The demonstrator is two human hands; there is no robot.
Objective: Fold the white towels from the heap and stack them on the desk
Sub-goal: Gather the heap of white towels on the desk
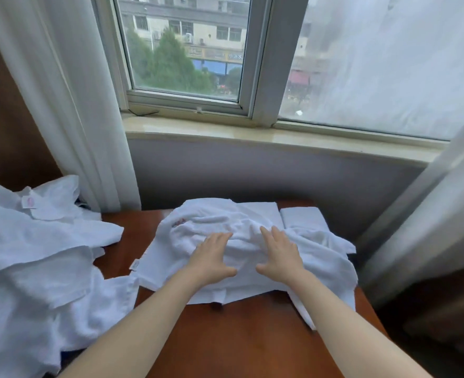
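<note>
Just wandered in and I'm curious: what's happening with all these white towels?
A person has a rumpled white towel spread on the wooden desk. The left hand and right hand rest flat on it, fingers straight. A heap of unfolded towels lies to the left. Folded towels sit at the desk's far edge.

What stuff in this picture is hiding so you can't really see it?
All in the head view:
- Heap: cut off by the left and bottom edges, so its towels cannot be counted.
- Folded towels: partly covered by the crumpled towel under the left hand and right hand; their number is unclear.
- Red mark on that towel: too small and creased to read.
- Shop signs outside: too blurry to read.
</note>
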